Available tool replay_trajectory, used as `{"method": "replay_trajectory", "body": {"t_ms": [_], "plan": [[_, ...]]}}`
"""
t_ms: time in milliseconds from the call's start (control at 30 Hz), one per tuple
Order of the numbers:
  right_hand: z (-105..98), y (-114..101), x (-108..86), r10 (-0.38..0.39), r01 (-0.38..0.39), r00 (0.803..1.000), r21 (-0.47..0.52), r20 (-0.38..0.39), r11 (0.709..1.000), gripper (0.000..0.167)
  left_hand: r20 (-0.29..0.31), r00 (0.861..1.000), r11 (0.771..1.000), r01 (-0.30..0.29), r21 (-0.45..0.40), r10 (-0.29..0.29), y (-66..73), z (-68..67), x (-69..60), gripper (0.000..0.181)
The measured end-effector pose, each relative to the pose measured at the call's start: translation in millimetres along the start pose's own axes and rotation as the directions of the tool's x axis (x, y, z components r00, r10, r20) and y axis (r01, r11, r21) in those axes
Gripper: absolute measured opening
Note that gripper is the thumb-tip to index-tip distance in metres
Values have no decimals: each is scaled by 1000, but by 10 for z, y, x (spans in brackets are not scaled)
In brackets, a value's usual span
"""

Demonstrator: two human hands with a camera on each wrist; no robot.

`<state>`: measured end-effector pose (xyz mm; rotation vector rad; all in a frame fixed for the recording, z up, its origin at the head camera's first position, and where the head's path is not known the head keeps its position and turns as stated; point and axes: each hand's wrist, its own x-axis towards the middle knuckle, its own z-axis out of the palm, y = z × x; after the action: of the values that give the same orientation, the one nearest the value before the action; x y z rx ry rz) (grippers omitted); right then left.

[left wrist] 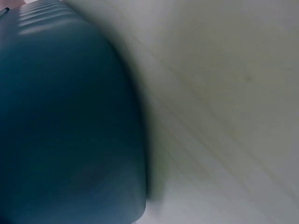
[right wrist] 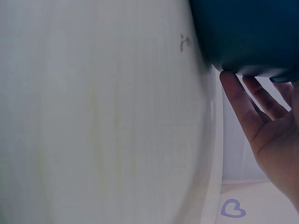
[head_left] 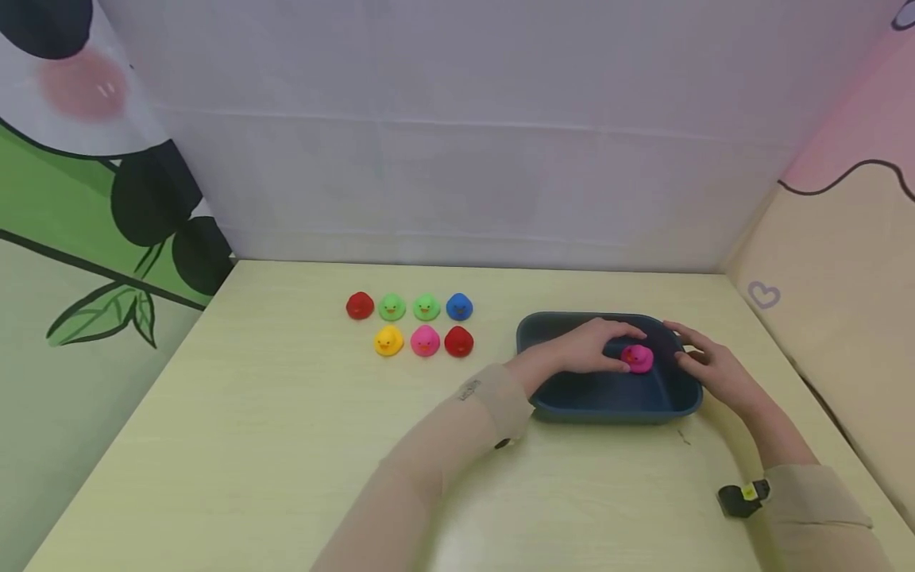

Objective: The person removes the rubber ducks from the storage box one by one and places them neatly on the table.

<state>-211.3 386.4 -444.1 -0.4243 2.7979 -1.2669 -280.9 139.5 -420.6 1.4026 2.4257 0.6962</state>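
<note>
A pink rubber duck (head_left: 638, 358) sits in a dark blue plastic basin (head_left: 608, 416) on the right part of the table. My left hand (head_left: 590, 345) reaches over the basin's left side, with thumb and fingers spread apart around the duck. Whether the thumb touches the duck, I cannot tell. At the basin's right end is my right hand (head_left: 723, 375), its fingertips against the rim and outer wall. In the right wrist view those fingers (right wrist: 240, 105) look fairly straight along the basin. Only the basin's outer wall (left wrist: 70, 116) and the table show in the left wrist view.
Left of the basin, rubber ducks stand in two rows: a blue duck (head_left: 460, 307), green ones (head_left: 391, 307), red ones (head_left: 459, 342), a yellow one (head_left: 389, 340) and another pink one (head_left: 425, 341). Printed cloth walls (head_left: 465, 183) border the pale wooden table (head_left: 286, 445).
</note>
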Motion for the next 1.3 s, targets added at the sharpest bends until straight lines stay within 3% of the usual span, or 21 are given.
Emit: {"method": "replay_trajectory", "body": {"t_ms": [367,567,767,1300], "plan": [[-14,-39,-14,-8,8,1000,11,7,1000,51,30,999,1000,-12,-10,12,-2,29,138,55],[-1,-44,-13,-14,14,1000,6,-6,1000,50,56,998,1000,26,-3,-26,0,65,146,53],[0,-49,-7,-26,26,1000,2,-12,1000,49,74,997,1000,28,6,-28,14,69,133,51],[0,-34,-3,-29,29,999,10,-16,1000,50,43,999,999,-8,37,6,-29,88,138,39]]}}
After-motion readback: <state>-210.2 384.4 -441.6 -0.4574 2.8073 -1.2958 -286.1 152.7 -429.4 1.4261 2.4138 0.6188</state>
